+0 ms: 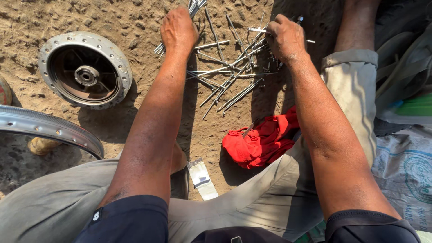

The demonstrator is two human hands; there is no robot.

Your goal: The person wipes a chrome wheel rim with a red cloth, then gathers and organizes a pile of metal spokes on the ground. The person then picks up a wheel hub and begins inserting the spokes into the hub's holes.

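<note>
My left hand (179, 28) reaches forward over the dirt and grips a bundle of metal spokes (194, 8) that sticks out past its fingers. My right hand (286, 38) is closed on a single spoke (257, 30) held crosswise above a loose pile of several spokes (231, 76) lying on the ground between both hands. A metal wheel hub (85, 69) with a drilled flange lies flat to the left of my left arm.
A shiny wheel rim (49, 128) curves in at the left edge. A red cloth (261, 141) lies by my right knee. Woven sacks (405, 166) and dark fabric sit at the right. A scrap of white tape (202, 177) lies between my legs.
</note>
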